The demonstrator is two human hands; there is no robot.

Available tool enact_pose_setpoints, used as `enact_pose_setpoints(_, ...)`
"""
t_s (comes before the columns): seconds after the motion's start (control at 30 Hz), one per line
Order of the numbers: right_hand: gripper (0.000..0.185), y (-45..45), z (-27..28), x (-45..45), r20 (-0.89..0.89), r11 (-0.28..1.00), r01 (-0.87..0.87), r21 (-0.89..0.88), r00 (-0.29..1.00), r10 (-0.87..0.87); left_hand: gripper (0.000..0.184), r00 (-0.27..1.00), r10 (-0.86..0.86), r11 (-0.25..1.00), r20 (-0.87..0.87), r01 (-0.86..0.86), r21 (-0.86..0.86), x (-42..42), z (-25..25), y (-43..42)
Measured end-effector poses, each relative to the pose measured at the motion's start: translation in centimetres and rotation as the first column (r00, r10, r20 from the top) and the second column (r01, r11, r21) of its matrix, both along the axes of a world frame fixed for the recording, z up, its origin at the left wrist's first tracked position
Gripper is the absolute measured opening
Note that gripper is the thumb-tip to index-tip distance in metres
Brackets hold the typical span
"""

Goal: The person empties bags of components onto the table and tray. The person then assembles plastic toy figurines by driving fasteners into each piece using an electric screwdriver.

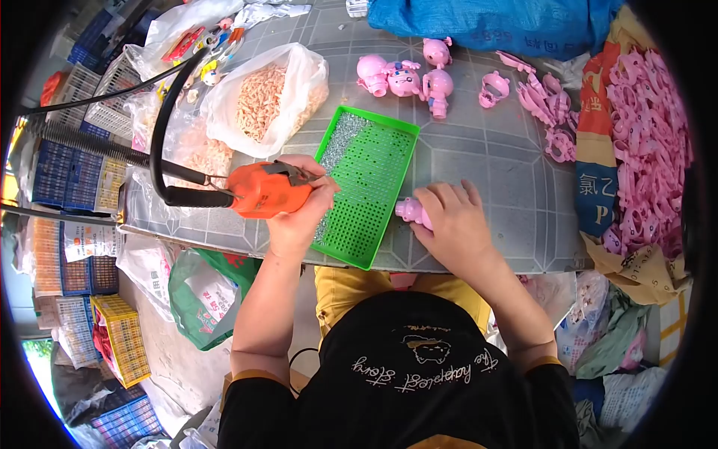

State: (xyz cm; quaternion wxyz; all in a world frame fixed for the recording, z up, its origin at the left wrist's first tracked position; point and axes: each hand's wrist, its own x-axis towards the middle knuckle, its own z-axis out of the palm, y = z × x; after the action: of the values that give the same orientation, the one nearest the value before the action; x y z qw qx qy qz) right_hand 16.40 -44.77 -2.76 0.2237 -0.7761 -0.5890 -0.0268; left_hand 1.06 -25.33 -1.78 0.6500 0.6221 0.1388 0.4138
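Observation:
My left hand (305,198) is wrapped round an orange electric screwdriver (262,191); its tip is hidden. A black cord and a coil spring (112,146) run from the tool to the left. My right hand (456,221) is closed round a pink toy figure part (410,210) low over the table, just right of the tray. Between the hands lies a green perforated tray (359,232) with small silver screws (341,138) heaped along its left side. Several pink toy figures (404,78) stand beyond the tray.
A plastic bag of small pinkish parts (262,101) sits left of the tray. Loose pink pieces (542,97) lie at right, beside a big sack of pink parts (651,142). A blue bag (493,26) covers the far edge. Baskets (123,340) are stacked at left.

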Motion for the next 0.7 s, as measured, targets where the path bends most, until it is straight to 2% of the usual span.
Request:
enact_pose_setpoints(0.2, 0.033, 0.2, -0.4, 0.0, 0.02, 0.999, 0.023, -0.026, 1.0, -0.023, 0.026, 0.998, -0.034, 0.999, 0.058, 0.032, 0.023, 0.1, -0.5, 0.2)
enact_pose_setpoints(0.4, 0.035, 0.4, -0.7, 0.1, -0.006, 1.0, 0.02, -0.012, 1.0, -0.02, 0.026, 1.0, 0.009, 0.998, 0.023, -0.011, 0.056, 0.1, -0.4, -0.1)
enact_pose_setpoints(0.5, 0.035, 0.3, -0.6, 0.0, -0.02, 1.0, 0.02, -0.007, 1.0, -0.02, 0.028, 0.992, 0.096, 0.992, -0.085, -0.089, 0.09, 0.3, 0.3, -0.8)
enact_pose_setpoints(0.6, 0.035, 0.4, -1.3, -0.2, 0.002, 0.998, 0.055, 0.027, 0.998, -0.055, 0.029, 0.988, 0.134, 0.987, -0.073, -0.126, 0.098, 0.3, 1.0, -1.4)
enact_pose_setpoints(0.7, 0.034, 0.5, -1.4, -0.4, -0.002, 0.995, 0.076, 0.071, 0.997, -0.076, 0.029, 0.996, 0.083, 0.986, 0.021, -0.085, 0.145, 0.3, 2.5, -2.3)
